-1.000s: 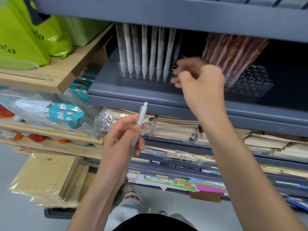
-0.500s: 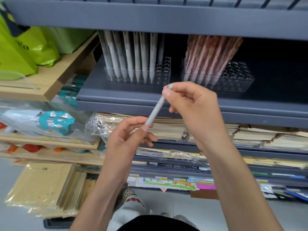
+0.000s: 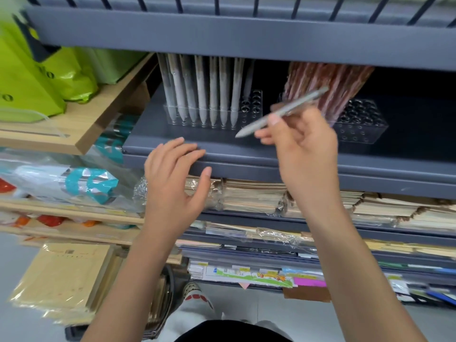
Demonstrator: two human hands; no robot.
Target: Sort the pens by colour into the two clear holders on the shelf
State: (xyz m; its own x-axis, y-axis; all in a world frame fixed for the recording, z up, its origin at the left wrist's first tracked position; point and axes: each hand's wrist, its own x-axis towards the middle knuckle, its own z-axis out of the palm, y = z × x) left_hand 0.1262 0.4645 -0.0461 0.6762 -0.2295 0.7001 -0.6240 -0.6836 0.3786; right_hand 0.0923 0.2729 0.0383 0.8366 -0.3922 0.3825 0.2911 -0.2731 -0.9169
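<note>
The left hand (image 3: 174,178) is nearest, raised in front of the flat dark-grey metal shelf board (image 3: 246,156). Its palm faces away and its fingers are straight, slightly spread and holding nothing. The fingertips lie at the board's front lip; whether they touch it cannot be told.

The right hand (image 3: 304,154), to the right and above the same lip, pinches a slim pale-grey plastic pen (image 3: 288,108) between thumb and fingers near the pen's middle. The pen is tilted and blurred. Its pointed tip is down and to the left over the front part of the board, and its clip end is up and to the right. It is held clear of both holders.

Directly beneath the board, stacks of brown-paper notebooks in clear film (image 3: 254,196) lie flat.

On the board, left of its middle, stands the left clear plastic holder with rows of round holes (image 3: 254,104). Slim pale-grey pens (image 3: 213,92) stand upright in it, tips down, and open holes show in its right-hand columns.

Farther right on the board stands the right clear plastic holder of the same kind (image 3: 362,124). Slim reddish-brown pens (image 3: 328,77) lean in its left part, and open holes show in its right part.

Left of the board, glossy lime-green bags (image 3: 32,80) rest on a light wooden ledge (image 3: 81,129).
</note>
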